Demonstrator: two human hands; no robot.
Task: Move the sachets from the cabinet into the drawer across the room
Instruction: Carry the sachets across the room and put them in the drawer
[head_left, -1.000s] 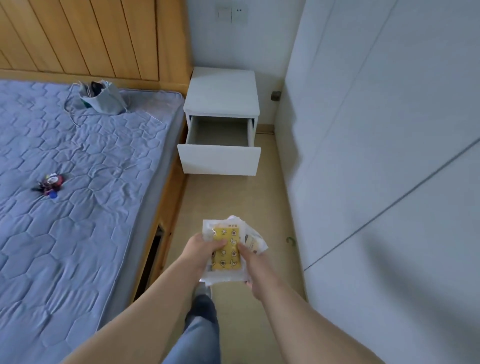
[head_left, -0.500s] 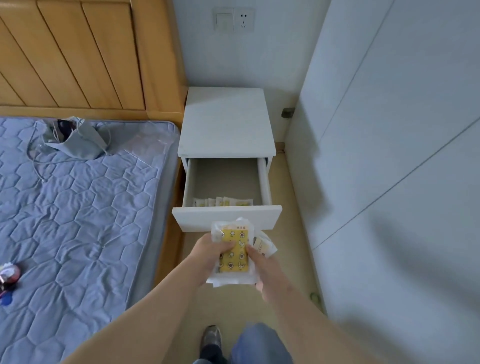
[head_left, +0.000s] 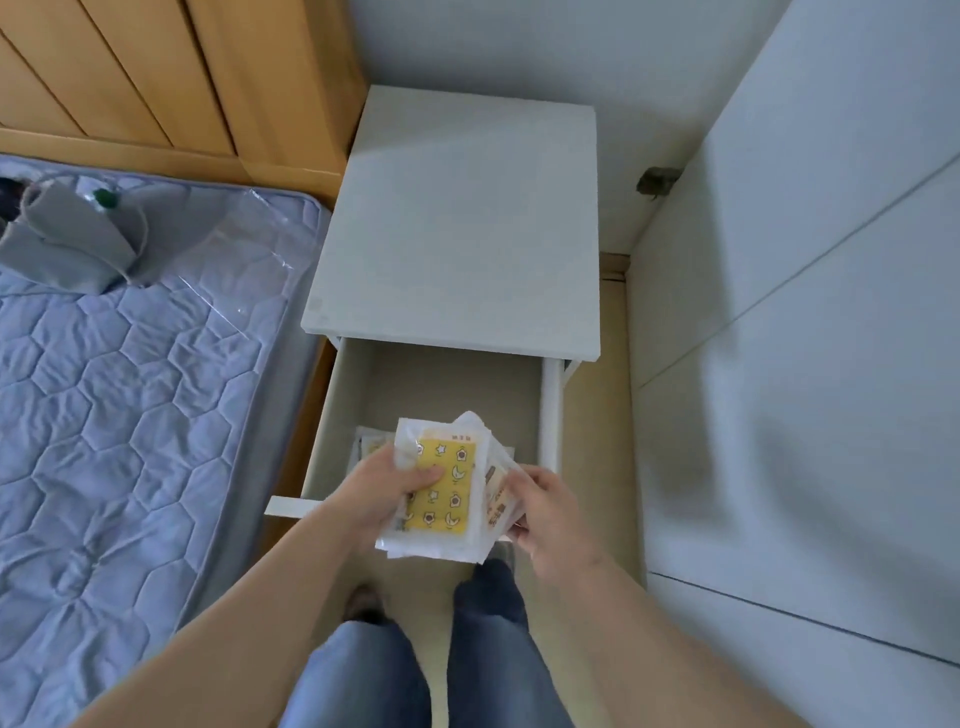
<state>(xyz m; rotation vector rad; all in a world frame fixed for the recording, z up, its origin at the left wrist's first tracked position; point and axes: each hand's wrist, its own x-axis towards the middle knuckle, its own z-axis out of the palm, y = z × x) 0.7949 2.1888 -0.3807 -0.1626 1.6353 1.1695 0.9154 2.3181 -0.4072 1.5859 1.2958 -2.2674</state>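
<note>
Our left hand (head_left: 376, 491) and right hand (head_left: 548, 506) hold the fanned stack of yellow-printed plastic sachets (head_left: 449, 491) over the open white drawer (head_left: 549, 415), fingers (head_left: 423, 475) clamped on both edges; likely light, floppy, slippery.

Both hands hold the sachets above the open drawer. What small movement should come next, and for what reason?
Probably lower the stack of sachets a little forward and down, then release it inside the drawer. The left hand and right hand grip the stack over the open drawer's front edge, and other sachets lie inside at the left, so no more carrying seems needed.
</note>
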